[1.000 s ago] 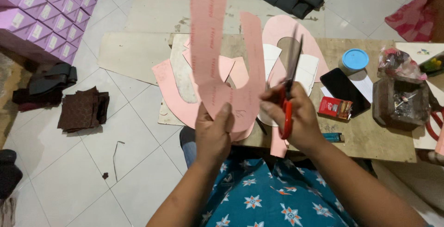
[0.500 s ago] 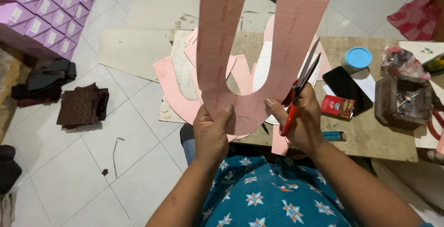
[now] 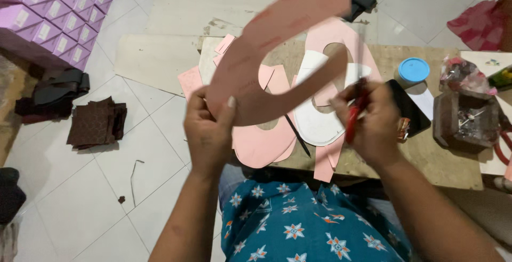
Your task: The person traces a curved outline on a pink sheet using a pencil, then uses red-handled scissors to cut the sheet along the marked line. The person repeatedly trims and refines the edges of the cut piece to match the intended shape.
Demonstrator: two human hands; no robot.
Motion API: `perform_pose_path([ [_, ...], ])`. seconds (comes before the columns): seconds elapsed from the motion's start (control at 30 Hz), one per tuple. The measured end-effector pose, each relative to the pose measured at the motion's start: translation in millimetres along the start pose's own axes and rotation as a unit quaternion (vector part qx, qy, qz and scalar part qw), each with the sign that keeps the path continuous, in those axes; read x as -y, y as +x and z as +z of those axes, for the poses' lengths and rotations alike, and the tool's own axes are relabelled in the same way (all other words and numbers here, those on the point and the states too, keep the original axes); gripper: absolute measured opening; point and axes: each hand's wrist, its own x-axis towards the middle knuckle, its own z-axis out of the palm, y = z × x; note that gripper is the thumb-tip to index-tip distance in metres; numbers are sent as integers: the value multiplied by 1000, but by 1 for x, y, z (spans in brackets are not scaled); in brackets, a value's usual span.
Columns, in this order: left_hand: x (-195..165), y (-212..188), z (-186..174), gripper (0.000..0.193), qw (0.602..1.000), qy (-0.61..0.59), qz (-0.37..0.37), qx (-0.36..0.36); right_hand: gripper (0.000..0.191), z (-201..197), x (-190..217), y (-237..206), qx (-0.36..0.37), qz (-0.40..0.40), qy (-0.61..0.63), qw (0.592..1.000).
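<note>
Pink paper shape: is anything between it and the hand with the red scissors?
Nothing visible. The pink paper shape is pinched in the left hand, and the right hand holds the red scissors just beside its lower arm, with only open air between them above the wooden board.

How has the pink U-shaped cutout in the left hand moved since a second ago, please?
Yes. The pink cutout has swung clockwise: its arms, earlier pointing straight up, now lean right over the wooden board.
</note>
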Motion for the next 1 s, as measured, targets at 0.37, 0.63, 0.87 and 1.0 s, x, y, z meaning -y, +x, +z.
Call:
perform_pose_path([
  [0.37,-18,44,5,29,992,12,-27,121,48,-14,11,26,190,235,188,934],
  [0.63,24,62,10,34,949,-166,-210,165,39,1,-19,-8,200,196,134,951],
  [0.87,29,45,0,34,954,-86,-239,160,27,1,-21,2,85,250,263,928],
  [1.0,29,29,4,33,973,-60,-181,129,27,5,-21,5,88,261,232,933],
])
